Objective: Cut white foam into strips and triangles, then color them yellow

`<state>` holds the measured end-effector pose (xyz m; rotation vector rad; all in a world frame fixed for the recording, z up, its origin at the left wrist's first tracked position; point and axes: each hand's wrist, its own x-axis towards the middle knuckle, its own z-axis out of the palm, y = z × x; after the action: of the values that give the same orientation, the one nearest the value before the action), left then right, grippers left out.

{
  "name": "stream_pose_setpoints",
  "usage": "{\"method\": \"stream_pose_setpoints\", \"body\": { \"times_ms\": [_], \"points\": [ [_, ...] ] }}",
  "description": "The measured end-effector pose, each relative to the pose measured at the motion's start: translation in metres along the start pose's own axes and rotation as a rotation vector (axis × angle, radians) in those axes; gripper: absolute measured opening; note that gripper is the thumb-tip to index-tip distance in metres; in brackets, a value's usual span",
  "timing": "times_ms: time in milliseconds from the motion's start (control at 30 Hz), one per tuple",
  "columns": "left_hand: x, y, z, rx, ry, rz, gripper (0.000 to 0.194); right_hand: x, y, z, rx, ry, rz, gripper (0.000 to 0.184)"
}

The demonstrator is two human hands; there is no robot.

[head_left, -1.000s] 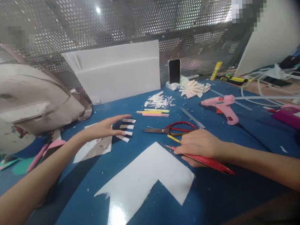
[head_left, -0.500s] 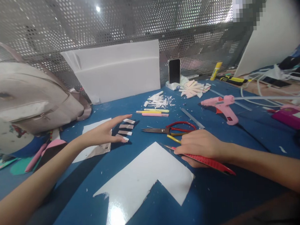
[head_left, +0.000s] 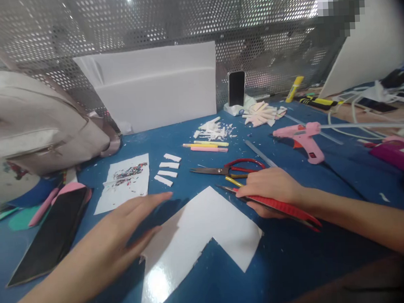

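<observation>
Head view of spread left hand (head_left: 125, 231) over white card (head_left: 192, 228), right hand (head_left: 273, 187) pinching red-handled pointed tool (head_left: 284, 207). Best to press white card flat, well clear of tool.

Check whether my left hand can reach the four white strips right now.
Likely yes: your left hand looks empty and is close to the white strips, which lie uncovered with nothing visible between.

I see a hard glare whitening the near end of the white sheet (head_left: 199, 241), with shadow across its left side. The left hand (head_left: 126, 224) looks soft and blurred; the right-hand corners darken, and pixelation masks the upper right.
</observation>
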<state>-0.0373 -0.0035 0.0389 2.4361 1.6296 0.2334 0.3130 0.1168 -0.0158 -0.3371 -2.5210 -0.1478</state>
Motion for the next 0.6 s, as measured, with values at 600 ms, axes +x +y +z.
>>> {"method": "stream_pose_setpoints", "body": {
  "times_ms": [600],
  "points": [
    [-0.062, 0.029, 0.056, -0.132, 0.148, -0.158, 0.096, -0.001, -0.004, -0.001, 0.114, -0.131, 0.106, 0.020]
  ]
}}
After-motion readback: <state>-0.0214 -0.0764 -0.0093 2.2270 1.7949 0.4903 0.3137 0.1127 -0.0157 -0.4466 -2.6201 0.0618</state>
